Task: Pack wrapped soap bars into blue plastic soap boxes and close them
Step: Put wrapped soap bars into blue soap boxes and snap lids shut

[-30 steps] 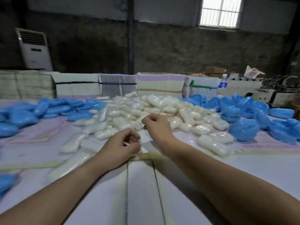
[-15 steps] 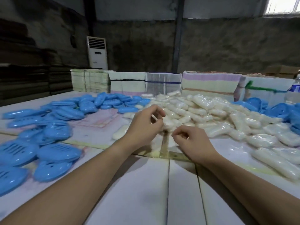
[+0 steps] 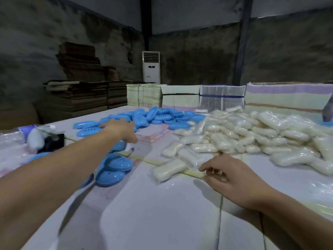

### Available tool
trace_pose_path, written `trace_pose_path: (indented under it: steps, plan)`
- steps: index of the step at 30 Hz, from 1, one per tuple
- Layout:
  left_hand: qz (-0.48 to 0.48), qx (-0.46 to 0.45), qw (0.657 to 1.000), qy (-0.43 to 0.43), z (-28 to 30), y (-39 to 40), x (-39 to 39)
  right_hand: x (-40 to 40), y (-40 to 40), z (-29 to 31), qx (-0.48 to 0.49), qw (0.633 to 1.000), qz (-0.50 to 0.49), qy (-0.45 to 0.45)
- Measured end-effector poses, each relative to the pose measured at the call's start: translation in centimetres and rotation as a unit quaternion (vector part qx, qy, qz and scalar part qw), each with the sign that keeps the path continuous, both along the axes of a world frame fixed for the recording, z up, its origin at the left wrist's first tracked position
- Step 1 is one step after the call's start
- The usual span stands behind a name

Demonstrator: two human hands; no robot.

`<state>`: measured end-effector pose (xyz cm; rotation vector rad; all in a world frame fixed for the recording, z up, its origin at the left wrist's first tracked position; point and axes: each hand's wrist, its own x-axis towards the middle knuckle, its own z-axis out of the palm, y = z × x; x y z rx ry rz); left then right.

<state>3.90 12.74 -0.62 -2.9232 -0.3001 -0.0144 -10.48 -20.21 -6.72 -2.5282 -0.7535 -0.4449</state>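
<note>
We look down from head height over a wide white desk (image 3: 162, 213). Our left hand (image 3: 119, 129) reaches far forward and left, over a scatter of blue soap boxes (image 3: 149, 116); its fingers spread loosely, the grip released, holding nothing we can make out. More blue boxes (image 3: 115, 168) lie closer, just beneath the left forearm. Our right hand (image 3: 228, 177) rests low on the desk nearer to us, fingers loosely bent, fingertips at the clear wrapper edge of a wrapped soap bar (image 3: 170, 169) that lies flat just left of it; we cannot tell whether the grip pinches the wrapper or only touches it. Behind that hand rises a large heap of wrapped soap bars (image 3: 252, 134), filling the right side. At the far edge stand bundled stacks of printed paper (image 3: 221, 95). A white standing air conditioner (image 3: 151, 66) sits against the dark back wall.
</note>
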Motion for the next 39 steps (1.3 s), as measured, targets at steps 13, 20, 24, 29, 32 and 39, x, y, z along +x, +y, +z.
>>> trace_pose_path:
  steps: [13, 20, 24, 29, 32, 39]
  plan:
    - [-0.049, -0.223, 0.973, -0.018, -4.7, -0.6, 1.6, 0.4, 0.0, 0.0, -0.015, 1.0, 0.006, 0.018]
    - [-0.171, -0.142, 0.969, -0.11, -4.5, -7.4, 1.4, 0.7, -0.7, -0.2, 0.013, 1.0, 0.003, 0.026]
    - [-0.224, -0.125, 0.95, -0.177, -3.8, -9.1, 1.4, 0.8, -1.1, -0.3, 0.03, 0.999, -0.005, 0.034]
    - [-0.27, -0.219, 0.909, -0.229, -3.0, -11.9, 0.0, 0.9, -1.4, -0.2, 0.067, 0.997, -0.029, 0.031]
    - [-0.307, -0.324, 0.86, -0.246, -2.4, -14.7, -2.0, 1.1, -1.9, -0.1, 0.147, 0.986, -0.076, 0.02]
    - [-0.349, -0.442, 0.779, -0.277, -1.8, -19.8, -6.5, 1.6, -4.3, 0.8, 0.341, 0.916, -0.209, -0.031]
